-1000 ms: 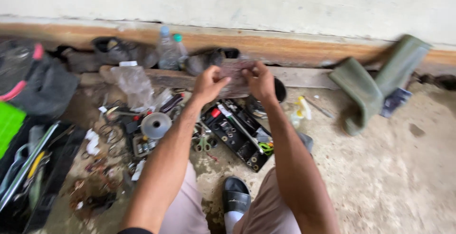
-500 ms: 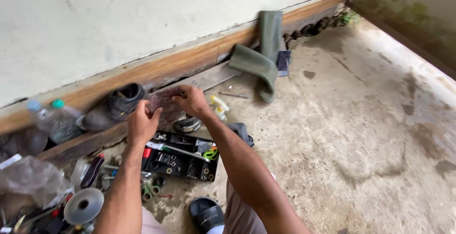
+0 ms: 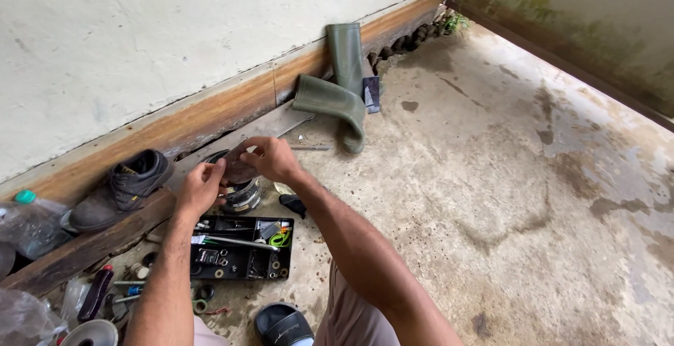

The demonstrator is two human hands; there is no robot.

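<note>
Head view shows the left hand [image 3: 201, 186] and right hand [image 3: 270, 158] pinching a thin dark sheet [image 3: 237, 169]; a firm, even grip over the black tray [image 3: 242, 247] seems best

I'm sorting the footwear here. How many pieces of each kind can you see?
Green rubber boot: 1
Dark lace-up shoe: 1
Dark slipper: 1
Total: 3
</note>
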